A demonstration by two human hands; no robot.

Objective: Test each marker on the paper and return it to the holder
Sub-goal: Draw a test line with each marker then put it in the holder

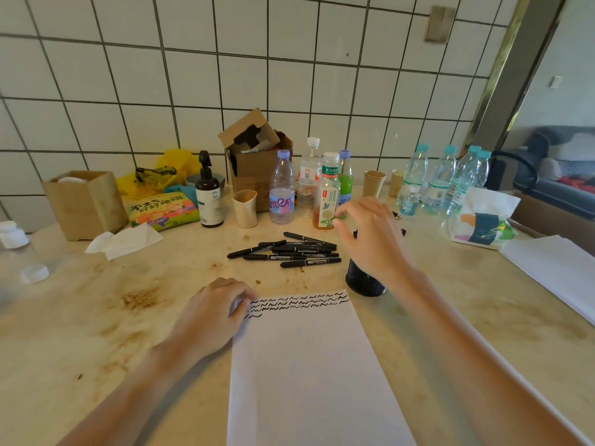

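A white sheet of paper [309, 365] lies on the table in front of me, with black squiggle lines across its top. My left hand [212, 313] rests on the paper's top left corner with curled fingers pressing it down. Several black markers [289, 251] lie in a loose pile beyond the paper. A black mesh holder [363, 280] stands right of the pile, with marker ends showing past my hand. My right hand [370, 236] hovers over the holder, fingers spread and relaxed, holding nothing.
Behind the markers stand several drink bottles [281, 188], paper cups [245, 209], a brown pump bottle [208, 194] and an open cardboard box [257, 149]. Water bottles [438, 181] and a tissue pack [483, 220] stand at the right. More white paper [553, 268] lies far right.
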